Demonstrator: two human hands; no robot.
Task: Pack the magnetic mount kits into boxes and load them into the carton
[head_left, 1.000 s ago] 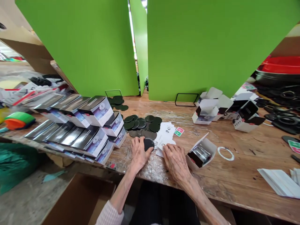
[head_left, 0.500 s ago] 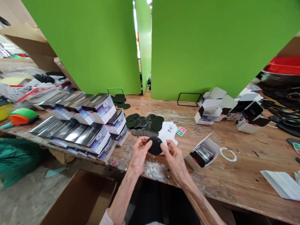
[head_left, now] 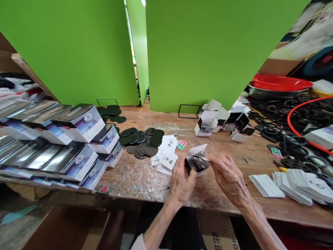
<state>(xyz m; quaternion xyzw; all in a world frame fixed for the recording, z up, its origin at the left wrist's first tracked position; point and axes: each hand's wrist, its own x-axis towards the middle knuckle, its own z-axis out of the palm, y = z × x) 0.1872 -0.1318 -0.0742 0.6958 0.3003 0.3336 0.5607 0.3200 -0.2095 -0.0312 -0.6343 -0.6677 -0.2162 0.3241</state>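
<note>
My left hand (head_left: 183, 182) is wrapped round the near left side of a small open carton (head_left: 203, 171), tilted above the table's front part. Dark contents under shiny clear plastic show in its mouth, and a pale flap (head_left: 197, 150) stands up at the back. At the carton's right rim, the fingers of my right hand (head_left: 227, 173) are pinched on a thin white edge that looks like another flap. Left of the carton lie white printed leaflets (head_left: 168, 158), a red and green card (head_left: 181, 144) and a pile of black discs (head_left: 142, 140).
Packed boxes (head_left: 78, 121) are stacked on the left. Open cartons (head_left: 206, 123) stand at the back right, before a green panel (head_left: 208, 52). To the right are folded papers (head_left: 266, 186), black rings and parts (head_left: 293, 139) and a red basin (head_left: 282, 82). An open cardboard box (head_left: 65, 229) sits below the table.
The view has turned right. My hands have left the spot by the leaflets, where they held a black disc, and are now at the carton. The disc no longer shows in my fingers.
</note>
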